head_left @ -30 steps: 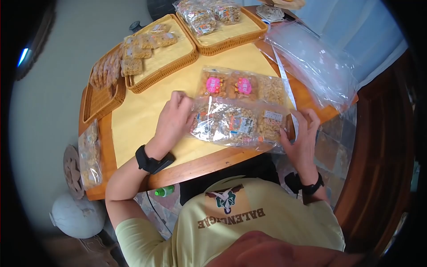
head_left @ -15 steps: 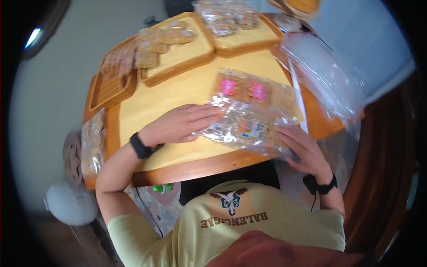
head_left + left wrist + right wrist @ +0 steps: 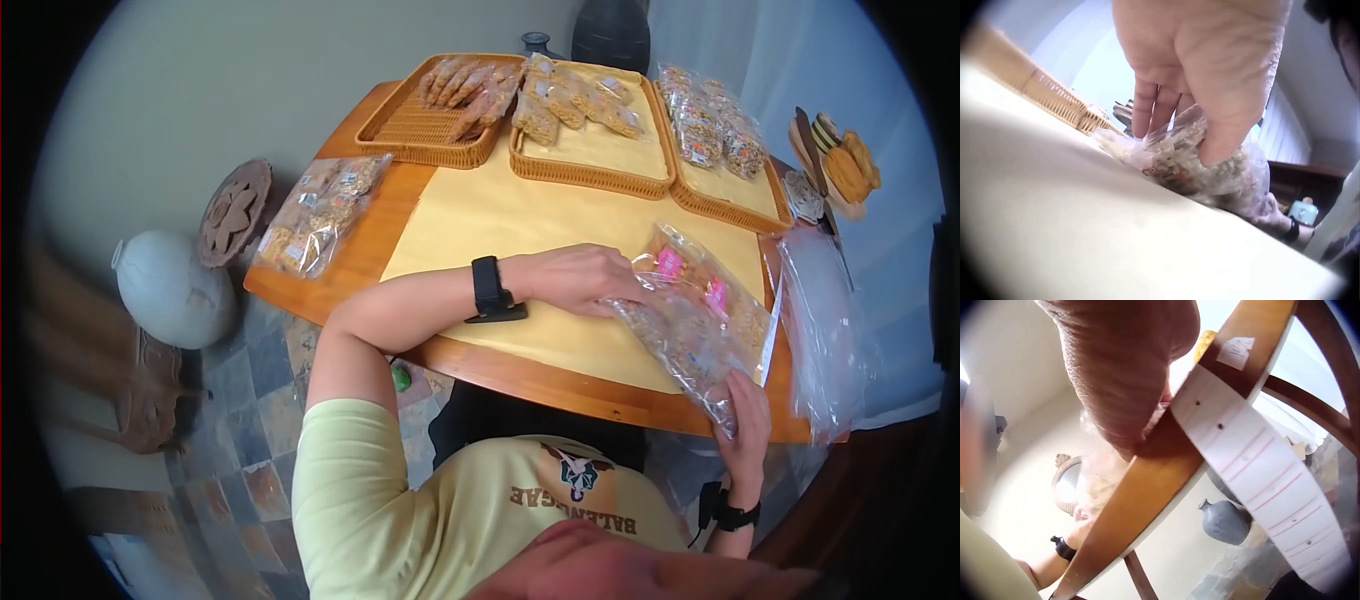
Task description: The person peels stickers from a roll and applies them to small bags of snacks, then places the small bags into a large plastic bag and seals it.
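Observation:
A clear bag of snack packs, two with pink labels, lies near the table's right side. My left hand grips its left end; in the left wrist view the left hand has its thumb on the bag and its fingers behind. At the near right end, my right hand holds the bag's edge. The right hand hides most of its grip in the right wrist view.
Three wicker trays with packed snacks line the far side. Another filled bag lies at the left. Empty plastic bags and a white measuring strip are at the right, a plate of food beyond. Yellow paper covers the middle.
The head view has swung left. My left hand, laid over the bag's left part with extended fingers half a second ago, now grips that end. The bag's near row looks more tilted.

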The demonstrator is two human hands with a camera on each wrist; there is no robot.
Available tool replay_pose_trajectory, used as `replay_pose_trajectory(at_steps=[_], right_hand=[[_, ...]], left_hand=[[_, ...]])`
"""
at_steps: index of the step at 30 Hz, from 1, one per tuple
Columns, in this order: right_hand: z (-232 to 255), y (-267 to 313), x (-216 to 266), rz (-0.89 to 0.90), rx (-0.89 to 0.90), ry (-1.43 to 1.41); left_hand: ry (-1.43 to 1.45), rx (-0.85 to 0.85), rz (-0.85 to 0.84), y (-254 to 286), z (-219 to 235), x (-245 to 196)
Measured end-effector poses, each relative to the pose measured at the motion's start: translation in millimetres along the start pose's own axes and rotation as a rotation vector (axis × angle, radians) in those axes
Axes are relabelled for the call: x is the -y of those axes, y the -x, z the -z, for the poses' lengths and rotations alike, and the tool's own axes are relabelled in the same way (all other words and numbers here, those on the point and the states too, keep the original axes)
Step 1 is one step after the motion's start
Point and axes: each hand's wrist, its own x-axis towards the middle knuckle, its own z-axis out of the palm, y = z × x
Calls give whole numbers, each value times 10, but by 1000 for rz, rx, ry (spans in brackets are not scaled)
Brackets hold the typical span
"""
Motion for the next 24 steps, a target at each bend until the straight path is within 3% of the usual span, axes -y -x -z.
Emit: replay_pose_trajectory(at_steps=[2, 4, 6, 7, 8, 10, 15, 19, 20, 22, 24], right_hand=[[-42, 61, -119, 14, -18, 26], [-104, 178, -308, -173, -119, -215], [-225, 310, -510, -249, -199, -321], [-237, 368, -546, -328, -283, -430], [-198, 367, -506, -344, -289, -413], [-115, 221, -383, -535, -410, -818], [319, -434, 39, -366, -313, -965], [213, -916, 237, -394, -224, -1170], [116, -989, 230, -479, -153, -1239], [-73, -1107, 102, -566, -86, -1307], [-288, -1194, -88, -636, 98, -1283]], left_hand=[[23, -33, 50, 12, 25, -35], [53, -67, 88, -5, 51, -101], [51, -194, 313, -14, 109, -231], [57, -192, 302, -3, 159, -280], [145, -312, 355, 17, 211, -335], [310, -514, 397, 19, 314, -449], [612, -866, 456, -16, 723, -745], [528, -760, 620, 177, 849, -598], [531, -734, 684, 274, 808, -476], [576, -712, 772, 405, 679, -283], [620, -681, 865, 484, 558, -97]])
